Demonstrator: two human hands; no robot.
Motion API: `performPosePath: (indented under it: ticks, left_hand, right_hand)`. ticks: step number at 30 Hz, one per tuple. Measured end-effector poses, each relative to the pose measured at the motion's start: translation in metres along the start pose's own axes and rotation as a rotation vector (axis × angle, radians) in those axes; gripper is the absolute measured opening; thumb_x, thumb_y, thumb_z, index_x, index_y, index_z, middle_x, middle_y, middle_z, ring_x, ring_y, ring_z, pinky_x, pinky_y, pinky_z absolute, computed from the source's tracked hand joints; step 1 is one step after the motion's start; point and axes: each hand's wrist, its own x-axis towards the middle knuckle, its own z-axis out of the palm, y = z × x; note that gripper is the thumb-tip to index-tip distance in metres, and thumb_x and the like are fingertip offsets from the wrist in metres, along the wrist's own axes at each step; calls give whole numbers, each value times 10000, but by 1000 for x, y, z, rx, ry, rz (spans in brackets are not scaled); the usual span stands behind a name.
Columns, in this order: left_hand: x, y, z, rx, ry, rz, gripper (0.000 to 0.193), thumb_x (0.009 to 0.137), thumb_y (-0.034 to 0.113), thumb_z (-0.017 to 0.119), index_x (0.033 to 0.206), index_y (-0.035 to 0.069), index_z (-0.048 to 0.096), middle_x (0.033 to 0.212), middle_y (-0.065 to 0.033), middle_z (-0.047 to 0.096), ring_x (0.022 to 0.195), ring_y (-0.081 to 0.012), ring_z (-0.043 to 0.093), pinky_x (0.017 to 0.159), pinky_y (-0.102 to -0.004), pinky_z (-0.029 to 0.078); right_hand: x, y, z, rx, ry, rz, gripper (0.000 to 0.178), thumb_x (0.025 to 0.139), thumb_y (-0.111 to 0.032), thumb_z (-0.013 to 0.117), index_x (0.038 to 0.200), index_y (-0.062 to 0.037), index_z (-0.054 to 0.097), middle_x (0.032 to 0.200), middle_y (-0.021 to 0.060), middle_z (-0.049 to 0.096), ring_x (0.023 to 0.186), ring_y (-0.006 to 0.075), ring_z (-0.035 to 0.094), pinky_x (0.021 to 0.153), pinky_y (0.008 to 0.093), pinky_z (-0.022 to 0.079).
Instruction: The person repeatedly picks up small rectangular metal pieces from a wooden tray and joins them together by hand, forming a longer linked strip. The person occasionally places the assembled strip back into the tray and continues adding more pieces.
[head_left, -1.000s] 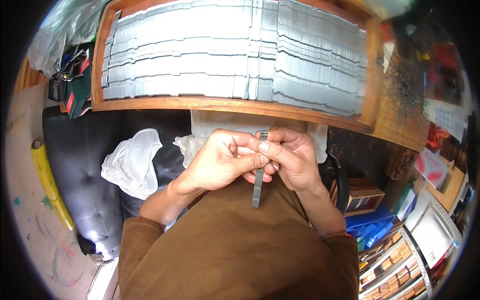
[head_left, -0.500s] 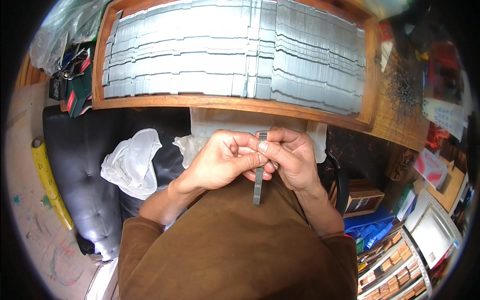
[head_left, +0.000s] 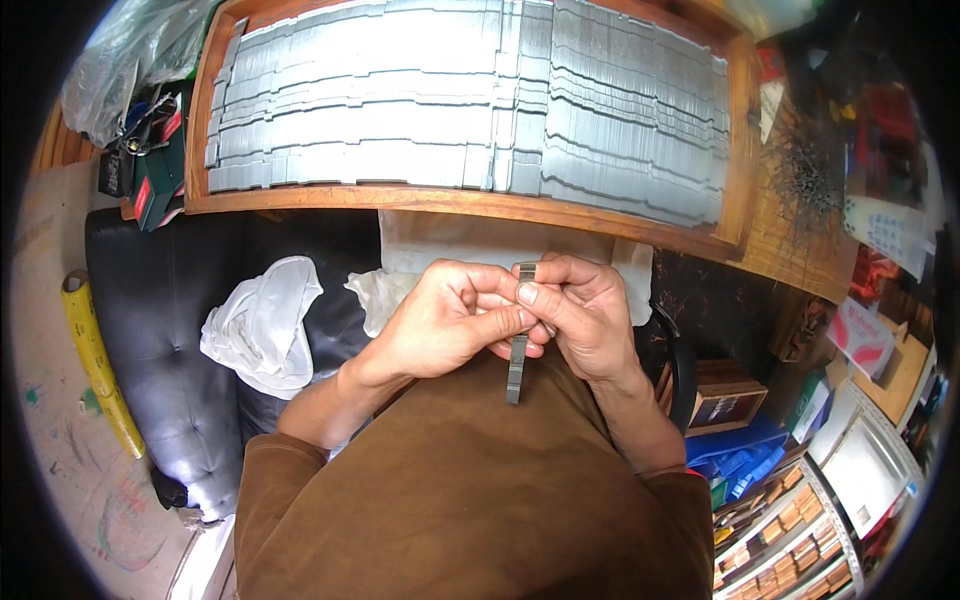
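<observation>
A narrow, dark grey metal strip with crosswise bands [head_left: 516,372] stands roughly lengthwise between my two hands, in front of my brown shirt. My right hand [head_left: 590,318] pinches its upper part between thumb and fingers. From the other side, my left hand [head_left: 440,318] closes its thumb and fingers on the strip's middle, and the two hands touch there. The strip's top end shows above the right thumb and its lower end hangs free; the fingers hide the middle. Beyond the hands lies a wooden tray [head_left: 440,200] packed with rows of thin, notched silver metal pieces [head_left: 630,120].
A crumpled white cloth [head_left: 265,325] lies on a black padded seat [head_left: 150,320] at left, near a yellow roll [head_left: 100,365]. Dark thin bits [head_left: 808,180] cover part of the wooden bench at right. Below are a wooden box [head_left: 725,395] and blue plastic [head_left: 740,455].
Both hands keep the same grip in nearly the same place. The lower end of the metal strip has shifted very slightly upward.
</observation>
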Motion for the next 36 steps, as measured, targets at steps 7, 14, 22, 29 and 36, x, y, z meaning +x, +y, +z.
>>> performPosePath:
  ticks: [7, 14, 22, 29, 36]
  left_hand:
    - [12, 7, -8, -2, 12, -34, 188, 968, 121, 641, 1077, -31, 663, 940, -127, 737, 820, -191, 734, 662, -239, 574]
    - [23, 16, -15, -3, -2, -16, 198, 973, 141, 640, 1043, -40, 674, 920, -121, 737, 804, -184, 733, 639, -229, 580]
    - [23, 14, -16, -6, -23, -2, 215, 976, 153, 637, 1072, -39, 659, 924, -115, 736, 806, -182, 734, 642, -219, 571]
    - [9, 9, -9, -24, -33, -11, 203, 988, 148, 621, 1073, -34, 653, 920, -107, 733, 810, -174, 735, 636, -224, 574]
    - [3, 6, -5, -15, -15, -10, 185, 985, 141, 625, 1066, -22, 662, 911, -95, 732, 805, -165, 732, 642, -230, 576]
  right_hand:
    - [11, 5, 2, 42, 137, 15, 96, 929, -56, 664, 967, 30, 684, 722, 18, 610, 579, 52, 526, 472, 207, 425]
    - [26, -1, 9, 59, 153, -57, 72, 925, -21, 630, 938, 26, 683, 690, 9, 592, 521, 42, 483, 446, 198, 382]
    - [24, 1, 5, 77, 94, -55, 86, 917, -25, 639, 978, 20, 680, 750, 32, 649, 528, 38, 499, 469, 181, 405]
    - [9, -2, 8, 26, 130, 14, 82, 921, -46, 668, 953, 29, 674, 736, 34, 636, 575, 50, 536, 497, 209, 437]
    - [3, 5, 6, 50, 94, -14, 61, 928, -38, 669, 956, 16, 674, 728, 25, 629, 578, 47, 541, 483, 206, 446]
